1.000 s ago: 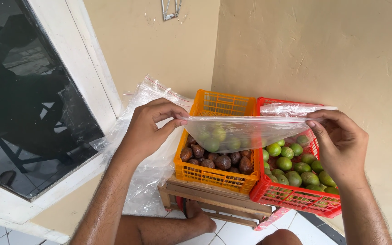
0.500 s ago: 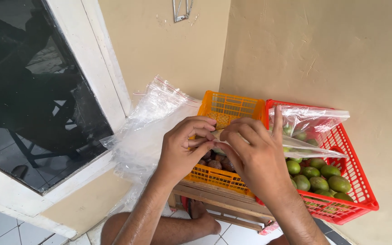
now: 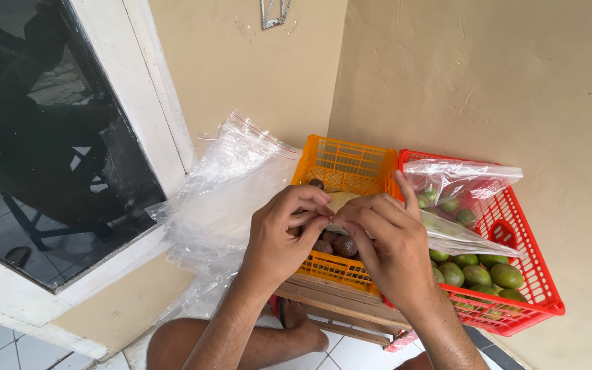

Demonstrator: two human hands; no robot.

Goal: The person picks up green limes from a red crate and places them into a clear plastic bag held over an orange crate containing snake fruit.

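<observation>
My left hand (image 3: 284, 233) and my right hand (image 3: 386, 245) meet in front of me, fingertips pinched together on a clear plastic bag (image 3: 462, 199). The bag trails to the right over the red basket (image 3: 539, 274) and holds a few green fruits. Both hands hover above the orange basket (image 3: 342, 164), which contains dark brown round fruits (image 3: 337, 245). The red basket is filled with several green fruits (image 3: 477, 274).
Both baskets rest on a low wooden stand (image 3: 337, 305) in a corner of beige walls. A pile of clear plastic bags (image 3: 224, 192) leans against the wall at left, beside a dark window (image 3: 42, 137). My bare leg and foot (image 3: 268, 339) lie on the tiled floor below.
A second ago my hands were apart, stretching the bag's mouth wide. They have come together over the orange basket, and the bag now hangs to the right.
</observation>
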